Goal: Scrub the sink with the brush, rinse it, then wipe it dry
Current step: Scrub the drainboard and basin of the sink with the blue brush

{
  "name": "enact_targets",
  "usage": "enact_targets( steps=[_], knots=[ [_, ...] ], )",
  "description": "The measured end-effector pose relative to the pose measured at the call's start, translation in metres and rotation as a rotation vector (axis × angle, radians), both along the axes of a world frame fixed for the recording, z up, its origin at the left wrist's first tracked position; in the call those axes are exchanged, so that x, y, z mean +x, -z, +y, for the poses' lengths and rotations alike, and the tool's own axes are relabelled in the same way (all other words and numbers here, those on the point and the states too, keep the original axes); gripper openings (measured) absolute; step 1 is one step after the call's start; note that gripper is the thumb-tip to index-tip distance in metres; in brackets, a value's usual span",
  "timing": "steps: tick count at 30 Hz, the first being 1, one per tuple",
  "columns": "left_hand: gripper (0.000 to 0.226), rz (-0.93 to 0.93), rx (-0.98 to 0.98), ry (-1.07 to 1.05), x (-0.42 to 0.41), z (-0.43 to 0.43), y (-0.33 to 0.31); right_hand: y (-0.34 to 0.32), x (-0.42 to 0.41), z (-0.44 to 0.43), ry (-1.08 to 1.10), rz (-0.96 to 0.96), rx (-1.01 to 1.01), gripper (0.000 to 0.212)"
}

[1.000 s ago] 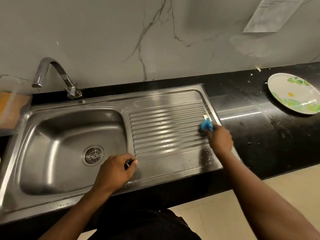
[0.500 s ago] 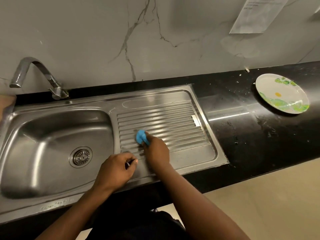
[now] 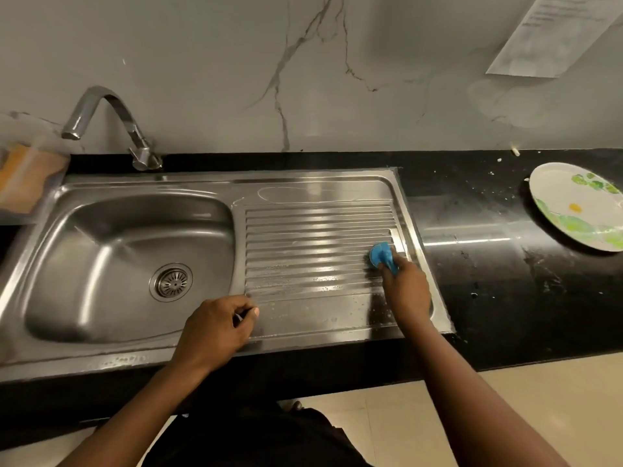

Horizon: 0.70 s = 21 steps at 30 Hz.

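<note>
Right hand (image 3: 406,291) is gripping the blue brush (image 3: 382,256), fingers wrapped round the handle, and pressing it onto the ribbed drainboard (image 3: 303,244) of the sink (image 3: 101,360). That's well to the right of the drain (image 3: 171,282), right at the drainboard's far end. Left hand (image 3: 215,326) is bracing on the front rim, just right of the drain. Its fingers are curled under, and I honestly can't tell if it's pinching anything.

Looks like the scrubbing stage to me. My tip: I'd be running the strokes along the ribs, not across, so the bristles are getting into the grooves. I'd be overlapping each pass and not skipping the flat edges. I'd also be watching for splashes, since a plate (image 3: 573,210) is sitting on the black surface (image 3: 488,281) even further right of the drain.
</note>
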<state>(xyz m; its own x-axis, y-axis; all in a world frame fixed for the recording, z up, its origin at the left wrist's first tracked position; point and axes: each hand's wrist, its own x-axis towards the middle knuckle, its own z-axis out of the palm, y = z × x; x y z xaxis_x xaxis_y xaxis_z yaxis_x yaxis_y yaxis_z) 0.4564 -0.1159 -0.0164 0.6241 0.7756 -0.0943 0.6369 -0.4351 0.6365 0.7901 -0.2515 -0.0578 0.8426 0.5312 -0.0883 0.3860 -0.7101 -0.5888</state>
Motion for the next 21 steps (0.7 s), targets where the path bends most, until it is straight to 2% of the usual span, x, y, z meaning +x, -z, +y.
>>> enact_targets(
  steps=[3, 6, 8, 10, 14, 21],
  knots=[
    [0.012, -0.015, 0.015, -0.026, -0.011, 0.000, -0.001, -0.005, -0.011, 0.010, 0.044, 0.091, 0.061, 0.035],
    [0.011, -0.025, 0.027, -0.045, -0.028, 0.008, -0.005, -0.013, -0.037, 0.031, 0.046, 0.379, 0.173, 0.039],
    [0.013, -0.029, 0.039, -0.061, -0.041, 0.016, -0.009, -0.019, -0.063, 0.046, -0.012, 0.574, 0.208, 0.030],
    [0.013, -0.038, 0.052, -0.098, -0.057, 0.026, -0.013, -0.028, -0.094, 0.064, -0.070, 0.683, 0.240, 0.022],
    [0.010, -0.055, 0.080, -0.194, -0.093, 0.044, -0.018, -0.052, -0.151, 0.106, -0.196, 0.784, 0.288, 0.018],
    [0.010, -0.120, 0.074, -0.287, -0.174, 0.068, -0.021, -0.089, -0.246, 0.182, -0.394, 0.772, 0.295, 0.019]
  ],
)
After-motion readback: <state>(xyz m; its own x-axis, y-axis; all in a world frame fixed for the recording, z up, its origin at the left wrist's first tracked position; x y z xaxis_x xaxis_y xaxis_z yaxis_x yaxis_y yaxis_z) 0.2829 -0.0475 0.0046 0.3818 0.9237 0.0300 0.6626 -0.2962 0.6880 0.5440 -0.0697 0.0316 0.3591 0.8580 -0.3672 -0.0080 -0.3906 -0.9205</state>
